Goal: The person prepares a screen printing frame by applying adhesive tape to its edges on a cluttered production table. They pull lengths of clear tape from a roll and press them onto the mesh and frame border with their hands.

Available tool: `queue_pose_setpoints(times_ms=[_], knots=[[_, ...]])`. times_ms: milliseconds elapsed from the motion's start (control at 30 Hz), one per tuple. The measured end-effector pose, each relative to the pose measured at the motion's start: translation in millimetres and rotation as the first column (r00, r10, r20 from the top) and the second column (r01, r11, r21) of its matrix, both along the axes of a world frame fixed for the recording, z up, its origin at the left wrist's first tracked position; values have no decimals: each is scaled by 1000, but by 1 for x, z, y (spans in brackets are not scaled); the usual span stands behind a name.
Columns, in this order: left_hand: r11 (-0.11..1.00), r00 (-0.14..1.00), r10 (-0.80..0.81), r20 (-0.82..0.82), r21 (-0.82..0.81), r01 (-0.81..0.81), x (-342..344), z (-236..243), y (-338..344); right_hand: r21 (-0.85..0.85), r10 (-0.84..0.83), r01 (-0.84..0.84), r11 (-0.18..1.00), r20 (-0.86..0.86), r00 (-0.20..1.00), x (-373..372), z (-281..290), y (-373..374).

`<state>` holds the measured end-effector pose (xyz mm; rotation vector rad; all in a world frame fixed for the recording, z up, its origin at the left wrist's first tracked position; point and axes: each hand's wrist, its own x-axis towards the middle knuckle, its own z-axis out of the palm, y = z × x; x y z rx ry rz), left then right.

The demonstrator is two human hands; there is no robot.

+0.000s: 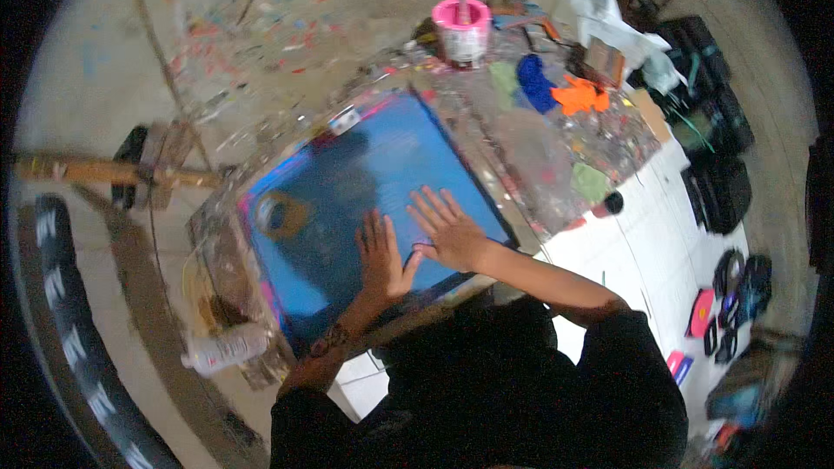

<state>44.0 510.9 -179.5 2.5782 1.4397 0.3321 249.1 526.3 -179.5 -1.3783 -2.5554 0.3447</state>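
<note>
Both my hands lie flat on a blue rectangular panel that looks like a screen-printing screen. My left hand is open, its fingers pointing to the far edge and its thumb out to the right. Just beside it my right hand is open too, fingers spread, its thumb close to the left thumb. To the left of my hands, a ring-shaped yellowish patch shows on the panel; I cannot tell whether it is a mark or an object. A dark shadow covers much of the panel's left half.
Behind the panel stands a pink-rimmed bucket. Blue and orange cloth-like pieces lie on the paint-stained tabletop at right. A translucent bottle is at lower left. Sandals rest on the floor at right.
</note>
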Motion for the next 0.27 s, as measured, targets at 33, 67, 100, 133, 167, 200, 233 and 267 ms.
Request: queue_pose_setpoints(times_ms=[33,67,100,133,167,200,233,267], knots=[[1000,998,18,53,-8,-18,0,-2,4,81,4,-1,997,-46,999,1,-2,4],[997,990,-31,134,72,21,-4,-17,8,108,45,-23,994,-206,977,2,-8,9],[985,966,-114,231,151,80,-5,-33,13,149,62,-11,989,-343,937,8,-9,12],[981,978,-110,177,178,79,0,-27,11,89,49,-23,996,-301,952,8,-1,10],[974,985,-121,124,208,94,2,-20,10,23,18,-12,1000,-266,964,8,11,13],[916,978,-173,113,383,118,-7,-37,14,-400,5,-36,916,-78,997,5,75,24],[899,947,-223,234,424,107,-24,-98,28,-190,-20,-26,981,-233,972,3,26,19],[875,875,-394,282,407,263,37,-104,45,25,-42,55,998,-356,934,9,-29,9]])
